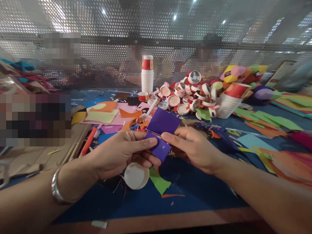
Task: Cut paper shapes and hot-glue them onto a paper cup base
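A larger piece of purple paper [163, 121] and a smaller purple paper flap [162, 150] are held up over the table, a thin dark gap between them. My left hand [131, 148] pinches the smaller flap, thumb on top and fingers beneath. My right hand [192, 146] is closed at the right side of the paper, its thumb by the gap and its other fingers partly hidden behind. A small shiny dot shows on the lower flap. Whether the two purple parts are joined cannot be made out. Below my left hand lies a round white paper cup piece [136, 176].
A green paper scrap [159, 182] lies near the cup piece. Behind are a heap of cut cup bottoms [174, 100], an upright cup stack [147, 79] and a leaning stack [227, 102]. Cardboard [58, 151] lies left, coloured paper [280, 159] right. People sit beyond the perforated screen.
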Action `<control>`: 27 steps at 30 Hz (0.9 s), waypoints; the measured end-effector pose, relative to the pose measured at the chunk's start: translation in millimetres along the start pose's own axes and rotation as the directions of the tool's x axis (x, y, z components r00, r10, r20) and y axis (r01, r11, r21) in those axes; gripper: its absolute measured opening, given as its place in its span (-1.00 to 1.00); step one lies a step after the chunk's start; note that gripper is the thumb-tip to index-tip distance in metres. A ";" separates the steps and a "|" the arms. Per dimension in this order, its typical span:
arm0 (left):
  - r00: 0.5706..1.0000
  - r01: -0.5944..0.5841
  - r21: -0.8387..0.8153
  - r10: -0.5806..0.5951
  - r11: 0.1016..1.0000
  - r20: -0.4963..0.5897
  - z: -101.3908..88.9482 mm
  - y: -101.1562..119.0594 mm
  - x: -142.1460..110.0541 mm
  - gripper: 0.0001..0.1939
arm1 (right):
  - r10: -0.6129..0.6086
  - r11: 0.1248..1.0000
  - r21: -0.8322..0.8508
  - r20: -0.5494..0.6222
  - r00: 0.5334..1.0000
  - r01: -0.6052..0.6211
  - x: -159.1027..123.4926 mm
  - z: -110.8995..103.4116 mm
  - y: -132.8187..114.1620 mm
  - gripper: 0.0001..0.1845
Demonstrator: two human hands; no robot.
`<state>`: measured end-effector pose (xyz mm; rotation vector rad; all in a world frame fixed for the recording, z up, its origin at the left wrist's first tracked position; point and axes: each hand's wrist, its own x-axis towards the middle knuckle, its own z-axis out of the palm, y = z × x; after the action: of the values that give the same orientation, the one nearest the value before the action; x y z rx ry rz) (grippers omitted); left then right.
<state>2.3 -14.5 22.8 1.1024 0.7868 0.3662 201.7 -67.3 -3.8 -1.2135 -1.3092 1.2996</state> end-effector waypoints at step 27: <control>0.764 -0.427 0.656 0.637 0.623 -0.108 -17.5 11.6 1.1 -0.80 | -0.009 0.999 -0.033 0.051 0.999 0.011 -0.2 -19.3 -6.5 -0.57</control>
<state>-8.3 2.5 28.8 1.9400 0.8796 0.8825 220.5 -65.1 3.6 -1.2024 -1.3764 1.3136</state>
